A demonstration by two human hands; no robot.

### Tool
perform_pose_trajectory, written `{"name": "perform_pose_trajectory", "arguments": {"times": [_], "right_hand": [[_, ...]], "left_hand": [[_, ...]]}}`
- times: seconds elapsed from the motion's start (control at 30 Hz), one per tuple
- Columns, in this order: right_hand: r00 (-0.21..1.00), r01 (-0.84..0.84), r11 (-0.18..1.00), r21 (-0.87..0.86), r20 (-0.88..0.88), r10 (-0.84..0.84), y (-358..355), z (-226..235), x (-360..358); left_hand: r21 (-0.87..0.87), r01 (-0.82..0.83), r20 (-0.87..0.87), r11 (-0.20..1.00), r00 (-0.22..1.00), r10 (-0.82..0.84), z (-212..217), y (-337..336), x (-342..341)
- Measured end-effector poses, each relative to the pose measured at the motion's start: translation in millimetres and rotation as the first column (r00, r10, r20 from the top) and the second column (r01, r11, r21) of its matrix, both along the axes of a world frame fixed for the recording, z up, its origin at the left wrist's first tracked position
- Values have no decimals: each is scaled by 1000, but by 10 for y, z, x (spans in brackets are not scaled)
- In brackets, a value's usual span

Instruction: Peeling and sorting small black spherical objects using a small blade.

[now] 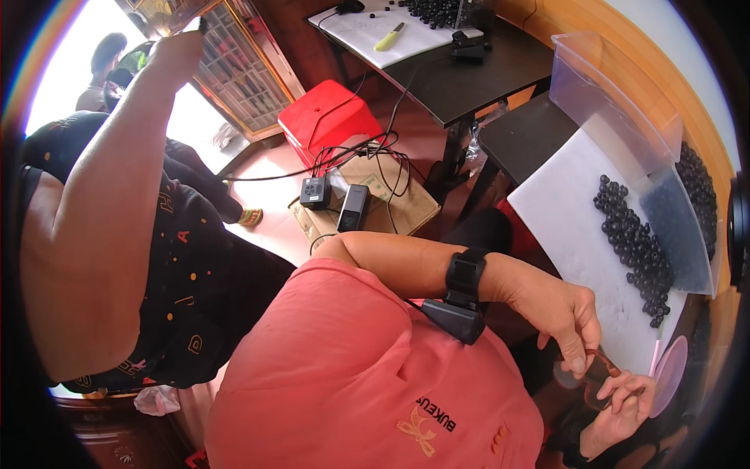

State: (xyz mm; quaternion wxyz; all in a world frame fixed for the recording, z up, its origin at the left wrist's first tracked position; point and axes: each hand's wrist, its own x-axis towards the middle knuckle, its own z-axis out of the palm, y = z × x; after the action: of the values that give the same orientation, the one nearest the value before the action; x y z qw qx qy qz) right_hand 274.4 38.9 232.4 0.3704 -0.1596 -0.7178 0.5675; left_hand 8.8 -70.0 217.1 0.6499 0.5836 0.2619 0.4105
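Both hands meet at the lower right, around a pair of brown-framed glasses with tinted lenses [598,381]. Thumb and fingers of the left hand [564,316], below a broad black wristband [466,277], pinch the frame. Bent fingers of the right hand [625,402] reach the lower end of the glasses; whether they grip it, I cannot tell.

Just beyond, a white-covered surface [558,191] carries a long heap of small, round black pieces [634,242]. A clear plastic bin [613,117] stands at its far edge, and a round, pale-purple disc [669,377] is close beside the right hand. Well apart, a knife with a yellow-green handle [386,40] lies on another surface, above a bright red box [324,121] on the floor side.
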Motion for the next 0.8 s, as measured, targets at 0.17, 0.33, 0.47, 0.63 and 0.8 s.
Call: {"name": "perform_pose_trajectory", "arguments": {"times": [0.17, 0.33, 0.47, 0.63, 0.8], "right_hand": [[991, -107, 994, 12, -79, 108, -10, 71, 15], [976, -50, 946, 321, 218, -23, -143, 373, 16], [951, -66, 925, 375, 304, -55, -188, 424, 180], [969, -246, 945, 216, 18, 248, -130, 371, 451], [848, -512, 822, 249, -4, 530, 39, 672, 577]], "left_hand": [[-106, -38, 118, 994, 992, 50, 111, -64, -125], [-191, -59, 147, 980, 985, 88, 298, -136, -145], [-121, -17, 220, 992, 974, 44, 246, -98, -77], [158, 65, 259, 985, 960, -105, 242, 81, 62], [364, 202, 167, 909, 946, -277, 684, 138, 135]]}}
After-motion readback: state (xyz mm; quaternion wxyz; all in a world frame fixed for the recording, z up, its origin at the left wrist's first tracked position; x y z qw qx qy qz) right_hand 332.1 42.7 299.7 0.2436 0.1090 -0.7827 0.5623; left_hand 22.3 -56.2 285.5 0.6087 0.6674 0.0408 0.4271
